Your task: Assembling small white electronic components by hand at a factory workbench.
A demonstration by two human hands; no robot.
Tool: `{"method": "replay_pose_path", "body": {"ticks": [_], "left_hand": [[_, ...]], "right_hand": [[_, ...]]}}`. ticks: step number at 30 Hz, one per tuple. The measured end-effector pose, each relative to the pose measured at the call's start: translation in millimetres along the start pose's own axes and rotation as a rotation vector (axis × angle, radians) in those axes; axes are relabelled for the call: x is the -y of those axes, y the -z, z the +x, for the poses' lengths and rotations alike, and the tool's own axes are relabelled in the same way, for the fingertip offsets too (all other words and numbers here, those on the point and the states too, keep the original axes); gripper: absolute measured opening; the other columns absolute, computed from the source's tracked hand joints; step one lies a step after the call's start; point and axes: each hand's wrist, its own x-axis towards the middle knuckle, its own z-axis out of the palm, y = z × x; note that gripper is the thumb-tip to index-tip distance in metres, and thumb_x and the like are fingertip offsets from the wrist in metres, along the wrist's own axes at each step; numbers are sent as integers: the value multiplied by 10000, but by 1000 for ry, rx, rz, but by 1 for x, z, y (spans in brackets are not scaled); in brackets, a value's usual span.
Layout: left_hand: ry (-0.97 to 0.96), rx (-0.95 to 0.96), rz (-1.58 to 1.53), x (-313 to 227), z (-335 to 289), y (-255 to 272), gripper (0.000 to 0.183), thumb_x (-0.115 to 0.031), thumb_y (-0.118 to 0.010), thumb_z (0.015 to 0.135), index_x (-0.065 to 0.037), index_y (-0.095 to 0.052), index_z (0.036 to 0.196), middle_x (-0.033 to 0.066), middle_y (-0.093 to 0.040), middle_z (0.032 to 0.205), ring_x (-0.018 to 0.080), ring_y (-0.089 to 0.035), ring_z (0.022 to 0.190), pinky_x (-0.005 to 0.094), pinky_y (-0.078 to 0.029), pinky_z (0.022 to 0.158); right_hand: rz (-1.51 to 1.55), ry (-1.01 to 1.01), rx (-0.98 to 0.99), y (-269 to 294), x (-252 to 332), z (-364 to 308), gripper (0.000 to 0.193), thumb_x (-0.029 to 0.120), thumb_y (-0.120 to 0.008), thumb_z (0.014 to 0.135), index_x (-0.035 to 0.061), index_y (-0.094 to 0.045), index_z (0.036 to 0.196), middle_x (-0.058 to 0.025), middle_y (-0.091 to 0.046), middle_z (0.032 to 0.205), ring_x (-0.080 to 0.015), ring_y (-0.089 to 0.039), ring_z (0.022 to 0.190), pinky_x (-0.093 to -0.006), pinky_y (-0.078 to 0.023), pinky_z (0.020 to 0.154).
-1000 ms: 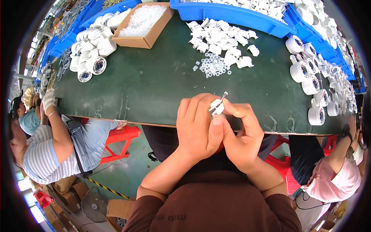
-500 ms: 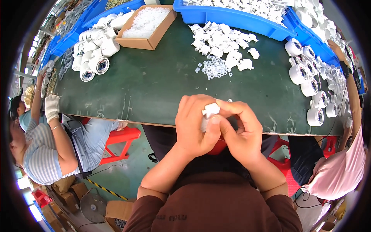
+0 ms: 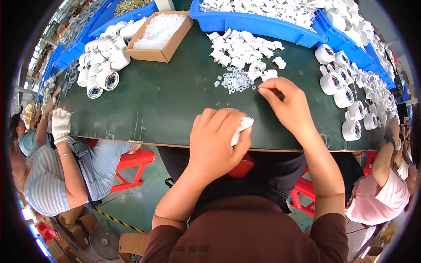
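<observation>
Low over the table's near edge, my left hand [image 3: 214, 139] is wrapped round a small white plastic part [image 3: 242, 129], whose end sticks out between thumb and forefinger. My right hand [image 3: 287, 105] reaches forward, its thumb and forefinger tips together; whatever may be between them is too small to see. Just left of those fingertips lies a pile of small translucent rings [image 3: 237, 80] on the green table [image 3: 175, 105]. Beyond the rings spreads a heap of white plastic parts [image 3: 241, 48], a few of them close to my right fingers.
A cardboard tray of translucent pieces [image 3: 165, 55] and white round housings [image 3: 107, 79] stand at the left. A blue bin of white parts [image 3: 258, 24] lines the back. More white housings [image 3: 343, 96] stand at right. People sit on both sides, one wearing a white glove [image 3: 60, 125].
My right hand has left the white part and moved forward and right toward the rings. My left hand keeps the part. The whole view has shifted slightly.
</observation>
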Motion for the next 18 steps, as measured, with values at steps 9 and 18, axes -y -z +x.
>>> {"method": "replay_pose_path", "body": {"ticks": [9,18], "left_hand": [[10,37,30,-5,3,-3,244,-69,-736,783,-75,-684,1021,67,-683,1015,299,-591,839,395,-488,754],[4,69,14,-5,3,-5,233,-109,-742,796,-73,-646,1005,61,-619,1023,296,-578,861,405,-479,750]], "right_hand": [[-323,82,-70,-21,-10,5,123,108,-750,898,31,-675,959,-58,-655,897,-145,-636,708,-297,-515,660],[748,-320,199,10,24,-40,173,-15,-690,930,0,-717,1101,-68,-687,1053,-150,-655,986,-292,-525,905]]}}
